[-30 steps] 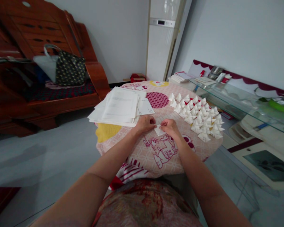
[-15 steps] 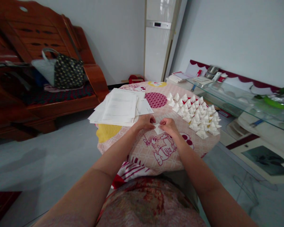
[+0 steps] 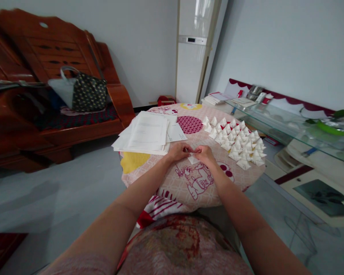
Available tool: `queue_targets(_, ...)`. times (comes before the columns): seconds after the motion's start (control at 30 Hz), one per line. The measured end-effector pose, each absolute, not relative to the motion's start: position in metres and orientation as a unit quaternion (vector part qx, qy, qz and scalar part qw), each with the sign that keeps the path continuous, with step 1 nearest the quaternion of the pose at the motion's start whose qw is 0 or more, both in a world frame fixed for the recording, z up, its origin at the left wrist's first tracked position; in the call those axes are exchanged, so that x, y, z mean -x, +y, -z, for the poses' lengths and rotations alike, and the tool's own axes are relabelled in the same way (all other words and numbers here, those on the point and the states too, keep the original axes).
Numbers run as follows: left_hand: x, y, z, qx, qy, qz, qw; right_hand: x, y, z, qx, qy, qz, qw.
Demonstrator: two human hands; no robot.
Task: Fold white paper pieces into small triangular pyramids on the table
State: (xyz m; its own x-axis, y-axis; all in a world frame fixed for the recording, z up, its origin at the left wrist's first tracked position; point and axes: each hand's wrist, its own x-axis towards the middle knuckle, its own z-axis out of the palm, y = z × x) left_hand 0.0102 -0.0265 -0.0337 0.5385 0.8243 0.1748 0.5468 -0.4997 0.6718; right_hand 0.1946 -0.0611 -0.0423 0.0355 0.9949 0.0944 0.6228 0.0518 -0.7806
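Note:
My left hand [image 3: 179, 151] and my right hand [image 3: 204, 152] meet over a small folded white paper piece [image 3: 193, 159], each pinching an edge of it just above the pink patterned cloth [image 3: 189, 183] on the round table. The fingers of both hands are curled tight on the paper. To the right lie several rows of finished folded paper triangles [image 3: 237, 142]. A stack of white paper sheets [image 3: 148, 133] lies to the left of my hands.
A wooden bench [image 3: 46, 99] with a dark dotted bag [image 3: 87, 92] stands at the left. A white floor-standing unit [image 3: 193, 49] is in the far corner. A low glass-topped stand [image 3: 289, 122] with books and small items runs along the right wall.
My hands have drawn a little closer together over the paper piece. The view has shifted slightly; nothing on the table moved.

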Motion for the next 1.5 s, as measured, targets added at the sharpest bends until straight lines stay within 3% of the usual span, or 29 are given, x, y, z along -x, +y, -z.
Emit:
queue_targets(0.37, -0.015, -0.029, 0.035, -0.850, 0.407, -0.213, 0.258, -0.189, -0.074, 0.031, 0.653, -0.683, -0.202, 0.259)
queue_targets(1.13, -0.014, -0.026, 0.038, -0.847, 0.393, -0.230, 0.274, -0.199, -0.088, 0.033, 0.586, -0.746, -0.179, 0.261)
queue_targets(1.37, -0.014, -0.031, 0.033, -0.850, 0.404, -0.216, 0.262, -0.215, -0.092, 0.044, 0.565, -0.636, -0.368, 0.375)
queue_targets(1.5, -0.016, -0.035, 0.030, -0.852, 0.421, -0.203, 0.235, -0.218, -0.097, 0.053, 0.594, -0.570, -0.328, 0.463)
